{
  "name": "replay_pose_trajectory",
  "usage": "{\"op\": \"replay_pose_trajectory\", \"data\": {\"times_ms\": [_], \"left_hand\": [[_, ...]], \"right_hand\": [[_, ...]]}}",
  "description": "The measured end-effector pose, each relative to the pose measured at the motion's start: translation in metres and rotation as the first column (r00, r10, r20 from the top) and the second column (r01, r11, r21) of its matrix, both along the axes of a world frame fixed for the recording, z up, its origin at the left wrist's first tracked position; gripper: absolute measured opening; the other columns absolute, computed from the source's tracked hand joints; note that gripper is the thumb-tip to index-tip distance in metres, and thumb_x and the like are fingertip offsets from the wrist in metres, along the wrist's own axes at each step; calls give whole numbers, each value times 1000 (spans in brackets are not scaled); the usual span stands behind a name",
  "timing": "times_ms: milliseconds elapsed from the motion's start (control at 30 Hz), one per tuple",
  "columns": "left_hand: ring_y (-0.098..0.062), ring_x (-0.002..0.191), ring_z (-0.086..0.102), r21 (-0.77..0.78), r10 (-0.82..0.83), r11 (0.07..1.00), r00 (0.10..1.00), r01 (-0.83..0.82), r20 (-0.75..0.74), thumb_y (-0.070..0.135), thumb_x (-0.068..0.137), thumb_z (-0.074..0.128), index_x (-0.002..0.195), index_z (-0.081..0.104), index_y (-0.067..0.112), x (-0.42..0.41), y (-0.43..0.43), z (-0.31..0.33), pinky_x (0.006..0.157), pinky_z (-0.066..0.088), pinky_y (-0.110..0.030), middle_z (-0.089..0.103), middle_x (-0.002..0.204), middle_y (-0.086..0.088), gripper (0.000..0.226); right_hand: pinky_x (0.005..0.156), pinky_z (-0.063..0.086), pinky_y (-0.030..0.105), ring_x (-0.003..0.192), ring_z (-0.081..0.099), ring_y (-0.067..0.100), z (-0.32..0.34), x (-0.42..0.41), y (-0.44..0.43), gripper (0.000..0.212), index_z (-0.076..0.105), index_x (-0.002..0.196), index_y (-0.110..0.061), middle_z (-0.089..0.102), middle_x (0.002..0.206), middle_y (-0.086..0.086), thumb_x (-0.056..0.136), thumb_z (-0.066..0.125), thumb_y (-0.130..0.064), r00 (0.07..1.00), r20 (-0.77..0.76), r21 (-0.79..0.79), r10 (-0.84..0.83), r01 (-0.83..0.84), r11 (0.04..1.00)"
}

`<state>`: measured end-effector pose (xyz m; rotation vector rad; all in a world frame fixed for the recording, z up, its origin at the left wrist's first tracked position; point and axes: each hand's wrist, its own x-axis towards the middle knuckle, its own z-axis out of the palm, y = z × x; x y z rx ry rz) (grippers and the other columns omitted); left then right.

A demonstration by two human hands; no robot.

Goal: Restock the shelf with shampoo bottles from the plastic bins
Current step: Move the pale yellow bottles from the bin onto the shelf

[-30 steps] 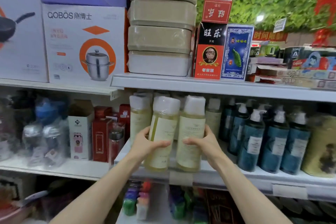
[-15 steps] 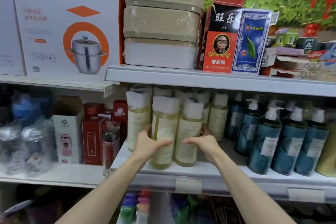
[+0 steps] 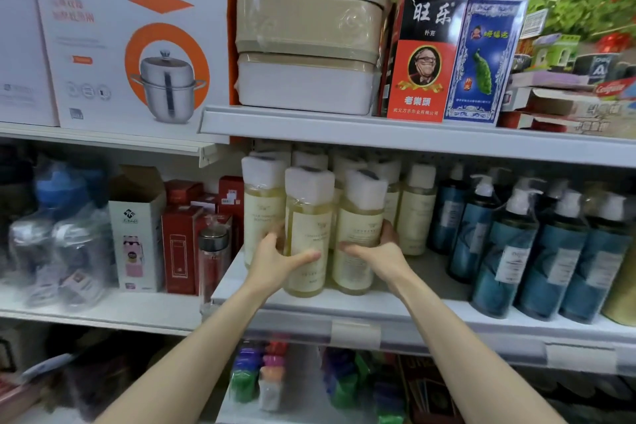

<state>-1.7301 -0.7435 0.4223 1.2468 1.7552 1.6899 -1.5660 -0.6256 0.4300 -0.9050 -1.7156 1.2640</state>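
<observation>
Two upright shampoo bottles (image 3: 306, 234) (on shelf (image 3: 430, 308)) between left hand (image 3: 275, 262), right hand (image 3: 382, 258)

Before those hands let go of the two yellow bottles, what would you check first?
1. Left yellow bottle stands on the shelf: ok.
2. Right yellow bottle upright: ok.
3. Left hand and right hand each grip a bottle: ok.
4. Both bottles back from the shelf's front edge: ok.
5. Room behind for pushing deeper: cannot tell.
6. Blue pump bottles apart from the hands: ok.
</observation>
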Motion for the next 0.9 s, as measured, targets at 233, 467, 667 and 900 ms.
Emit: {"op": "replay_pose_trajectory", "data": {"times_ms": [233,467,667,900], "left_hand": [[-17,112,58,-22,75,997,997,-75,-5,30,66,86,126,49,16,-9,-2,-4,96,49,-37,62,121,1,72],[-18,116,54,-24,86,996,994,-88,-73,36,63,87,123,46,19,-8,0,-8,99,48,-41,57,125,-1,75],[-17,112,55,-41,98,994,990,-102,-102,33,64,87,126,47,16,-13,3,-8,96,48,-36,59,124,0,75],[-15,110,55,-22,110,993,986,-114,-127,29,66,86,129,48,13,-11,1,-6,89,46,-27,59,123,-1,76]], "right_hand": [[77,46,22,98,60,7,2,6,0,75,41,129,-21,64,112,-3,68,85,-12,997,-66,-61,47,-51,997],[84,50,27,103,60,14,-1,-6,-9,97,24,133,-26,60,116,-3,62,89,-32,999,32,-17,19,-18,1000],[93,42,29,112,51,17,0,4,0,92,21,145,-17,50,138,3,74,81,-15,999,-31,-82,44,-46,996],[100,45,37,120,51,22,-3,-8,-2,104,19,149,-22,49,139,3,69,84,-30,998,31,-50,47,-45,998]]}}
